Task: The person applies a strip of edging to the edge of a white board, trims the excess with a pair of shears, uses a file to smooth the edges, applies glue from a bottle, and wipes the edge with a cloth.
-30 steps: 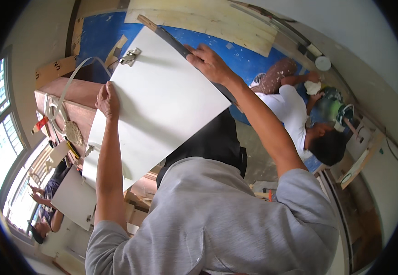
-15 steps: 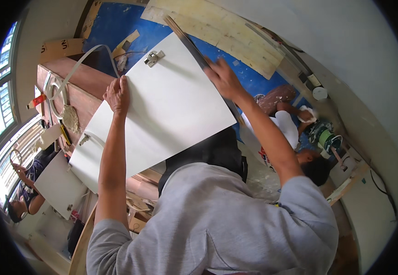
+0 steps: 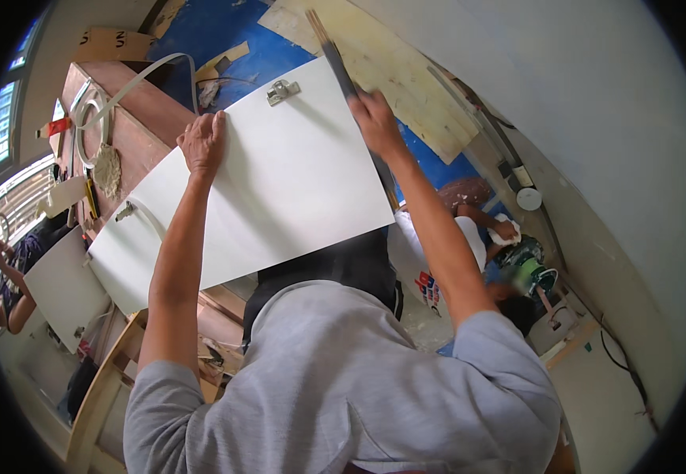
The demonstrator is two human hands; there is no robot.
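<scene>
A white cabinet door (image 3: 303, 182) lies tilted in front of my body, with a metal hinge (image 3: 282, 92) near its far right corner and another hinge (image 3: 126, 211) toward its left end. My left hand (image 3: 203, 144) grips the door's far long edge, fingers curled over it. Along the door's right short edge runs a long, narrow dark bar (image 3: 329, 51) with a brownish layered end, blurred by motion. My right hand (image 3: 376, 125) is closed around this bar and hides its middle. The bar's exact kind cannot be made out.
On the left, a reddish wooden surface (image 3: 133, 99) carries a white strip coil (image 3: 92, 134) and a rag (image 3: 107, 170). Another person works there beside a second white door (image 3: 66, 276). A co-worker crouches at right, holding a white cloth (image 3: 506, 231) near a green machine (image 3: 529, 272).
My view has shifted a little. The door appears turned slightly, its left end further left. My right hand and the bar have moved along the right edge, and the bar stands steeper.
</scene>
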